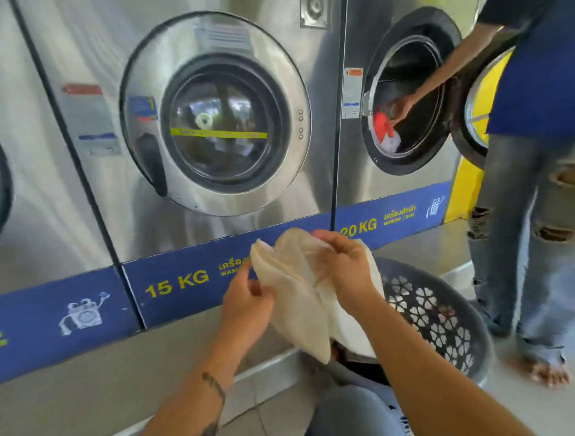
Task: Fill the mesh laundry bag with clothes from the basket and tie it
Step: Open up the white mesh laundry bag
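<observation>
Spreading the mesh laundry bag (298,289) above the basket (446,313), left hand (246,304) and right hand (343,268) both pinching its rim; best pulled apart evenly to open the mouth.

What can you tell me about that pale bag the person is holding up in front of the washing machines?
The mesh bag is cream-white, thin and slightly see-through, limp and creased. It hangs above the dark laundry basket, its lower end drooping to the basket's rim. The left hand pinches its left edge; the right hand grips its top, fingers showing faintly through the cloth. It looks empty and untied.
</observation>
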A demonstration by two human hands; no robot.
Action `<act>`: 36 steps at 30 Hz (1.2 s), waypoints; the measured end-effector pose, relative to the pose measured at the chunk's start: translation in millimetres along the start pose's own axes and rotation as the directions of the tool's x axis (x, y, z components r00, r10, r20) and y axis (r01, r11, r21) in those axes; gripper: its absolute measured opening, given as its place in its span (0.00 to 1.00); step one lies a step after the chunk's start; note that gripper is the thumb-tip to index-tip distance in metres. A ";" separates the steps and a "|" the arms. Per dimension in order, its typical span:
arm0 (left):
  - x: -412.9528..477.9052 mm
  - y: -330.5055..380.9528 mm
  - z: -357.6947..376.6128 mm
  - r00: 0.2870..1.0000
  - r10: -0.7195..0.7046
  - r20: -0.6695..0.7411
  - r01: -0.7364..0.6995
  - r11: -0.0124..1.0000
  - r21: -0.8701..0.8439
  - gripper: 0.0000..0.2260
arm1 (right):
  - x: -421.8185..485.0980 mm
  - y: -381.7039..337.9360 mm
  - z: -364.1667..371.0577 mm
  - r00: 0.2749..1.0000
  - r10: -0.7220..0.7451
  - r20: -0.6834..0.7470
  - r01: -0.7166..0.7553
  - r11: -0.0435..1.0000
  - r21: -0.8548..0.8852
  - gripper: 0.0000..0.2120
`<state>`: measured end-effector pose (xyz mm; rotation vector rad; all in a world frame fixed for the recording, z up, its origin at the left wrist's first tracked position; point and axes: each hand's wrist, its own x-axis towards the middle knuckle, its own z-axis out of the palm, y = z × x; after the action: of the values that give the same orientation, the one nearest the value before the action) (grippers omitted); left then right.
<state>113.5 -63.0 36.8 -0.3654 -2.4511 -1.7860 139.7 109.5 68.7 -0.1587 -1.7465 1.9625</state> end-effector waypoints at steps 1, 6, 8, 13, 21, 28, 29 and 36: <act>-1.7 2.2 -12.8 0.997 0.041 -0.065 -0.041 0.999 0.003 0.16 | -2.0 -3.3 9.8 1.000 0.006 0.020 -0.006 1.000 0.000 0.14; -5.6 -2.6 -88.4 0.922 0.172 -0.347 -0.152 0.985 0.084 0.30 | -8.8 5.0 65.5 0.980 0.048 0.191 -0.029 0.994 -0.101 0.13; -5.1 -16.4 -112.1 0.901 0.209 -0.380 -0.152 0.973 0.174 0.34 | -9.8 22.7 90.6 0.963 0.076 0.260 -0.025 0.981 -0.193 0.16; -1.0 -82.9 -141.2 0.877 0.332 -0.348 -0.218 0.919 0.328 0.30 | -11.8 78.6 145.3 0.920 0.085 0.381 0.025 0.961 -0.274 0.17; 50.7 -174.2 -133.5 0.957 0.124 -0.262 -0.024 0.934 0.356 0.23 | 21.6 193.7 179.7 0.836 0.384 0.392 -0.109 0.817 -0.567 0.24; 75.6 -191.6 -118.5 0.954 -0.005 -0.299 0.141 0.889 0.435 0.20 | 6.5 221.0 162.0 0.715 0.621 0.321 -0.324 0.702 -0.635 0.29; 76.6 -191.0 -115.2 0.958 -0.015 -0.286 0.144 0.889 0.436 0.22 | 4.9 218.8 156.6 0.715 0.629 0.304 -0.337 0.692 -0.639 0.28; 56.8 -157.9 -102.1 0.982 0.160 -0.101 -0.090 0.862 0.499 0.27 | 3.9 192.1 134.6 0.835 0.497 0.237 -0.330 0.796 -0.507 0.28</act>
<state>13.1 -197.3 -65.5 -0.3287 -2.5901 -1.0346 25.9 -18.9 -91.4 -0.4019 -2.5927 1.9254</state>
